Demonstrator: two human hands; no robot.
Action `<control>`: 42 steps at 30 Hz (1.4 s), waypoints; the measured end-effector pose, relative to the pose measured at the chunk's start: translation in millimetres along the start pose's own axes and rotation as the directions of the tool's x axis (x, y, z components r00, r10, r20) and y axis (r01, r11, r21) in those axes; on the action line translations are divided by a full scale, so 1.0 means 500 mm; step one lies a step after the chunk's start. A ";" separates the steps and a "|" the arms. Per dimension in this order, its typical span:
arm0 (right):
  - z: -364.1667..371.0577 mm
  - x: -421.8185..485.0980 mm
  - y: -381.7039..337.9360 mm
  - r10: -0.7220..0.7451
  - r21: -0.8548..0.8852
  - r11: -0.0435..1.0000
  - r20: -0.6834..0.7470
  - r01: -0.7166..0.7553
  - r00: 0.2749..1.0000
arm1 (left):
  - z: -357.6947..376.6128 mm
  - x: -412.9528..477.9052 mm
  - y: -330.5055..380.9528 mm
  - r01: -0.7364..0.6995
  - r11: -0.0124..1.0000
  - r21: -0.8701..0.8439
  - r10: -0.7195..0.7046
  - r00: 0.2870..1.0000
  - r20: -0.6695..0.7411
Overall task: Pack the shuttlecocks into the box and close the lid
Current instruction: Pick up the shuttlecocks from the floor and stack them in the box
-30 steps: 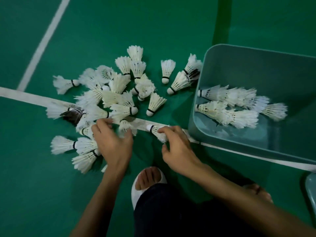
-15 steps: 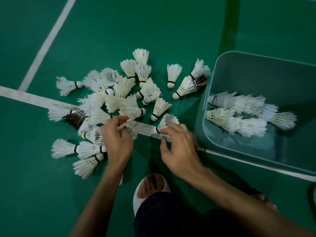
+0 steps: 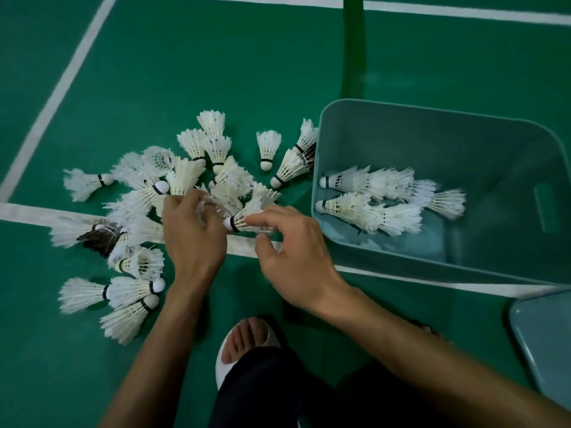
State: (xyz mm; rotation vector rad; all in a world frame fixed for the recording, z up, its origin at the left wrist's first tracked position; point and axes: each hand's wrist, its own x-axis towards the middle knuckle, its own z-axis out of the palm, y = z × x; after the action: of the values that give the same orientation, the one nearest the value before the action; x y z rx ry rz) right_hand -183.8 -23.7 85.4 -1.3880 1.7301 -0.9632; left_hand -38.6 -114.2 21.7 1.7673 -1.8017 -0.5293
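White, featherlight and easily crushed, shuttlecocks [image 3: 136, 193] lie heaped at nine o'clock from the box [image 3: 463, 267]. The right hand [image 3: 293, 254] pinches one shuttlecock [image 3: 242, 219] by its skirt; its cork [image 3: 228, 223] looks the sturdier hold. The left hand [image 3: 191, 239] curls into blurred feathers, its grip unclear.

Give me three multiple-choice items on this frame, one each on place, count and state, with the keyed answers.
1. Where do the loose shuttlecocks lie?
A. on a bench
B. on the green floor beside the box
C. in a bag
2. How many rows of stacked shuttlecocks lie in the box?
A. none
B. two
C. five
3. The box is:
A. open
B. lidded
C. overturned

Answers:
1 B, they spread over the court floor next to the box.
2 B, two rows lie side by side on its bottom.
3 A, its inside shows from above.
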 end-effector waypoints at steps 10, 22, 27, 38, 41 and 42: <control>-0.024 -0.083 -0.019 0.064 -0.149 0.989 0.283 -0.022 0.957 | 0.031 0.020 -0.003 0.113 0.989 -0.098 -0.080 0.953 0.291; -0.168 -0.094 -0.107 -0.017 0.324 0.946 0.100 -0.016 0.995 | 0.019 0.017 0.058 0.123 0.988 -0.090 -0.126 0.991 -0.036; -0.292 -0.024 -0.047 0.107 0.361 0.932 -0.367 0.036 0.924 | -0.028 0.027 0.240 0.037 0.904 -0.425 -0.084 0.992 -0.090; -0.479 -0.004 0.203 0.526 -0.306 0.696 -0.398 -0.650 0.751 | 0.106 -0.076 0.420 -0.274 0.919 -0.285 0.357 0.885 0.298; -0.478 -0.004 0.214 0.576 -0.360 0.649 -0.343 -0.670 0.742 | 0.145 -0.069 0.415 -0.260 0.960 -0.104 0.277 0.828 0.487; -0.474 0.000 0.216 0.599 -0.354 0.649 -0.308 -0.674 0.739 | 0.153 -0.065 0.414 -0.241 0.969 -0.062 0.236 0.812 0.534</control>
State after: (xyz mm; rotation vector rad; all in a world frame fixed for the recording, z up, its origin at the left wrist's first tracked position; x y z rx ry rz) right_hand -440.1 20.5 102.5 -0.8072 2.4415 -0.2792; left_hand -247.7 -78.4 89.8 1.4455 -2.3663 -0.9895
